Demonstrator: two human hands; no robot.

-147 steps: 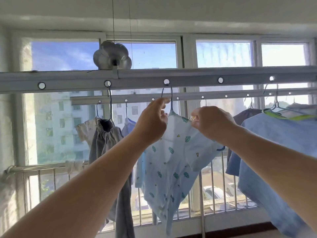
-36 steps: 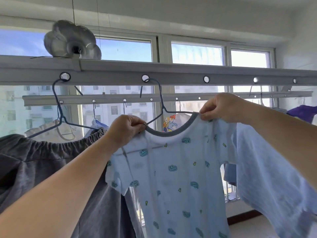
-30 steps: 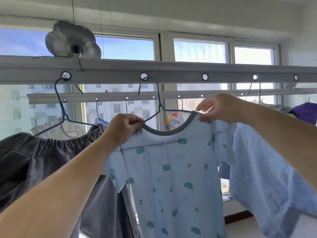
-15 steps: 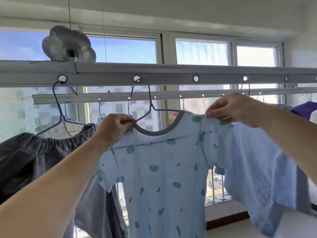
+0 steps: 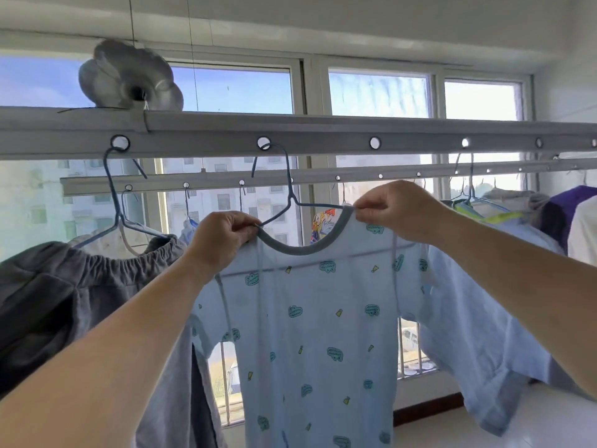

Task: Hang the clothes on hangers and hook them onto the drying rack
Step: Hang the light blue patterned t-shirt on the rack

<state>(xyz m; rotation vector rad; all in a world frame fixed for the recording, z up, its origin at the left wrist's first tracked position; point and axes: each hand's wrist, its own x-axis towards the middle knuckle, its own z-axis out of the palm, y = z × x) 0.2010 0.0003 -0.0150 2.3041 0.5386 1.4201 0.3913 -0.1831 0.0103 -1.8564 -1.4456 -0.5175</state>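
A small light-blue patterned shirt (image 5: 310, 324) with a grey collar hangs on a thin blue wire hanger (image 5: 287, 192). The hanger's hook sits in a round hole of the near rail of the drying rack (image 5: 323, 137). My left hand (image 5: 223, 240) pinches the shirt's collar at its left shoulder, where the hanger's arm goes in. At the right end of the collar, my right hand (image 5: 397, 211) pinches the fabric. The hanger's lower bar shows faintly through the cloth.
Grey elastic-waist trousers (image 5: 64, 286) hang on another blue hanger at the left. A larger pale-blue shirt (image 5: 478, 334) hangs at the right, with a purple garment (image 5: 562, 211) beyond. A second rail (image 5: 323, 176) behind carries more clothes. A metal pulley (image 5: 129, 79) sits above the rail.
Over the last second both hands kept pinching the collar; my right hand shifted out along the shoulder and back to the collar's end. Earlier the shirt hung turned edge-on; now it faces me.
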